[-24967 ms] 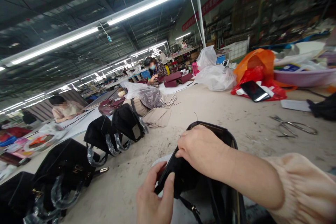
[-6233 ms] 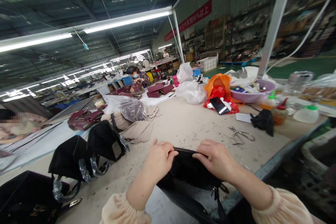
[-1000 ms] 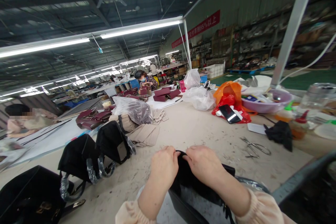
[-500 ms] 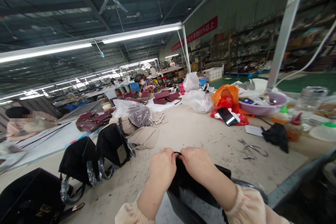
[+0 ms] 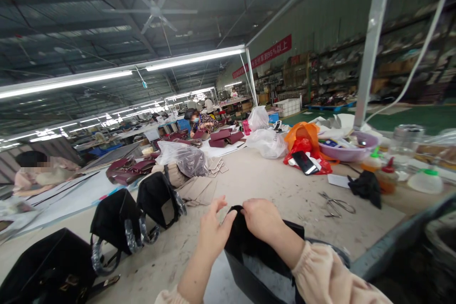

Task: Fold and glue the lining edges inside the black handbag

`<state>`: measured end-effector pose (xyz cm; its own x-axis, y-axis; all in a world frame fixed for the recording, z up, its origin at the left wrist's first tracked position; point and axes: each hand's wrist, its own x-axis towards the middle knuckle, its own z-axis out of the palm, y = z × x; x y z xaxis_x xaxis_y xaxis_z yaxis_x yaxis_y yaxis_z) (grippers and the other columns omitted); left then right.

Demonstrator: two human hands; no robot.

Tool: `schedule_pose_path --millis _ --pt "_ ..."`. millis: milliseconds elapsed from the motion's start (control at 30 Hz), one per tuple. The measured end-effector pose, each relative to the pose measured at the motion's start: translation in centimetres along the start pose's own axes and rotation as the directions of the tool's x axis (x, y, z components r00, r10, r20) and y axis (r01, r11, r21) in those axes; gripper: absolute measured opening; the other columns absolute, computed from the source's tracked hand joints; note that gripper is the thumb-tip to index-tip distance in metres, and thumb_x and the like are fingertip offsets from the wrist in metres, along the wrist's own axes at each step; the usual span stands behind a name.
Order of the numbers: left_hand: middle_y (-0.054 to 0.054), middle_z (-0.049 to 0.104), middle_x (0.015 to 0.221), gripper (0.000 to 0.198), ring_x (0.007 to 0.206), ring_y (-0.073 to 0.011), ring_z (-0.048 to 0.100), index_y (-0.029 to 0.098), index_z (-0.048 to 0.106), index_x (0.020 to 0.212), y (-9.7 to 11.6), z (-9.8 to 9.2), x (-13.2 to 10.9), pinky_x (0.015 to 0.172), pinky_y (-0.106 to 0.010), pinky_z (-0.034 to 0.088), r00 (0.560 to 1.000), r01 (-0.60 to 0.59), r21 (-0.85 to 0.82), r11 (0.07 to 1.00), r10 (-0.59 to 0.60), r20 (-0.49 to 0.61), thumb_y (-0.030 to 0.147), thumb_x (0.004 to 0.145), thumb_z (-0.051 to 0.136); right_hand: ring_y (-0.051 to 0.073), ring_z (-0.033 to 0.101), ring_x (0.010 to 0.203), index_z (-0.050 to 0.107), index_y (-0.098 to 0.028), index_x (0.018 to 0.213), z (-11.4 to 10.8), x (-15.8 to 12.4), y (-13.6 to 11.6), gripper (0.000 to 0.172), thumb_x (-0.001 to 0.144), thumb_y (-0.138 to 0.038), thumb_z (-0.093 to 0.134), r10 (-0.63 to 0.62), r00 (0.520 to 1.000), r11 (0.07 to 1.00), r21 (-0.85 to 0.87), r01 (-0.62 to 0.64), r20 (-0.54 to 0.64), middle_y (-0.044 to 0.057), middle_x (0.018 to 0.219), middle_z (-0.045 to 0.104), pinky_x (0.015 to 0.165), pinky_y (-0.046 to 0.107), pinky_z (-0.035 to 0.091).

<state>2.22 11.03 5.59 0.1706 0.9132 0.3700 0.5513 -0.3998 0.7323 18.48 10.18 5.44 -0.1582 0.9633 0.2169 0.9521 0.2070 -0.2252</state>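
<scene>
A black handbag point(image 5: 238, 270) stands in front of me at the table's near edge, its top open and a pale lining or filling showing inside. My right hand point(image 5: 262, 218) pinches the bag's upper rim at the far corner. Just left of that corner is my left hand point(image 5: 214, 228), fingers apart, the thumb close to the rim; whether the thumb touches it I cannot tell. The bag's lower part is out of the picture, and my right forearm covers some of the opening.
Several black bags point(image 5: 114, 221) with wrapped handles stand at left. Scissors point(image 5: 337, 204), a black cloth point(image 5: 366, 186), glue bottles point(image 5: 387, 176), a phone point(image 5: 304, 163) and a purple basin point(image 5: 351, 153) lie at right. A co-worker point(image 5: 42, 175) sits at far left; a metal post point(image 5: 374, 47) rises at right.
My left hand has let go of the bag's rim and spread its fingers. The right hand still holds the rim. The view has shifted slightly.
</scene>
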Motion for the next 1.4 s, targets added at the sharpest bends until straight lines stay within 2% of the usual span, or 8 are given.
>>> schedule_pose_path --millis 133,300,467,600,767,933,1200,1400 --pt "-0.012 0.059 0.122 0.03 0.112 -0.02 0.057 0.017 0.052 0.103 -0.1 -1.2 -3.3 0.098 -0.036 0.044 0.959 0.163 -0.229 0.96 -0.209 -0.192 0.041 0.086 0.045 0.022 0.064 0.087 0.067 -0.015 0.09 0.0 0.1 -0.1 0.03 0.091 -0.029 0.04 0.03 0.999 1.0 0.001 -0.03 0.019 0.012 0.093 0.069 0.076 0.029 0.043" --pt "-0.011 0.064 0.114 0.043 0.111 -0.0217 0.058 0.016 0.057 0.106 -1.9 -0.9 -9.8 0.095 -0.033 0.046 0.87 0.412 -0.23 0.882 -0.456 -0.188 0.051 0.088 0.039 0.021 0.064 0.086 0.068 -0.015 0.088 -0.4 -0.1 -0.4 0.028 0.089 -0.028 0.044 0.043 0.999 0.999 0.001 -0.043 0.012 0.012 0.092 0.069 0.075 0.027 0.045" --pt "-0.013 0.063 0.114 0.048 0.112 -0.0255 0.057 0.016 0.059 0.098 -5.3 1.0 -15.2 0.099 -0.034 0.044 0.862 0.419 -0.34 0.842 -0.486 -0.142 0.058 0.08 0.044 0.022 0.064 0.092 0.069 -0.015 0.094 -0.9 -0.7 -1.1 0.031 0.091 -0.029 0.042 0.063 0.998 0.998 -0.008 -0.063 0.001 0.013 0.097 0.068 0.078 0.029 0.044" --pt "-0.015 0.055 0.126 0.053 0.114 -0.0251 0.056 0.016 0.051 0.119 -5.0 2.0 -17.3 0.093 -0.032 0.048 0.899 0.37 -0.245 0.896 -0.412 -0.15 0.053 0.083 0.039 0.023 0.064 0.093 0.069 -0.013 0.096 -1.2 -1.0 -1.6 0.031 0.091 -0.028 0.042 0.078 0.997 0.997 -0.024 -0.078 0.014 0.014 0.098 0.068 0.08 0.029 0.044" --pt "-0.012 0.042 0.138 0.05 0.127 -0.026 0.041 0.02 0.052 0.126 -0.8 1.3 -14.4 0.104 -0.035 0.036 0.988 0.151 0.181 0.972 -0.142 -0.063 0.044 0.083 0.043 0.023 0.064 0.094 0.068 -0.012 0.098 -1.4 -0.8 -1.8 0.031 0.091 -0.025 0.04 0.071 0.997 0.996 -0.061 -0.07 0.016 0.015 0.099 0.069 0.08 0.029 0.045" --pt "-0.02 0.037 0.138 0.068 0.128 -0.026 0.039 0.008 0.022 0.142 2.4 0.2 -8.9 0.104 -0.038 0.034 0.948 0.314 0.271 0.91 -0.315 -0.041 0.047 0.089 0.034 0.025 0.067 0.084 0.072 -0.012 0.086 -1.6 1.1 -0.5 0.027 0.081 -0.031 0.053 0.017 0.993 0.996 -0.087 -0.007 0.114 0.017 0.085 0.071 0.07 0.03 0.048" --pt "-0.014 0.036 0.145 0.072 0.133 -0.0179 0.035 0.007 0.017 0.144 -0.1 1.9 -3.5 0.109 -0.027 0.026 0.905 0.384 0.225 0.895 -0.413 0.101 0.01 0.078 0.043 0.023 0.067 0.075 0.074 -0.015 0.076 -0.7 4.3 3.2 0.033 0.081 -0.033 0.047 -0.197 0.965 0.98 0.013 0.198 0.173 0.013 0.076 0.071 0.065 0.027 0.047" --pt "-0.008 0.043 0.141 0.074 0.13 -0.0175 0.039 0.016 0.021 0.145 -1.0 1.1 0.6 0.111 -0.032 0.027 0.915 0.314 0.091 0.945 -0.327 0.237 0.004 0.075 0.041 0.024 0.067 0.084 0.073 -0.013 0.083 -1.1 5.7 5.3 0.04 0.087 -0.027 0.036 -0.14 0.959 0.99 0.026 0.138 0.245 0.016 0.083 0.071 0.076 0.031 0.047"
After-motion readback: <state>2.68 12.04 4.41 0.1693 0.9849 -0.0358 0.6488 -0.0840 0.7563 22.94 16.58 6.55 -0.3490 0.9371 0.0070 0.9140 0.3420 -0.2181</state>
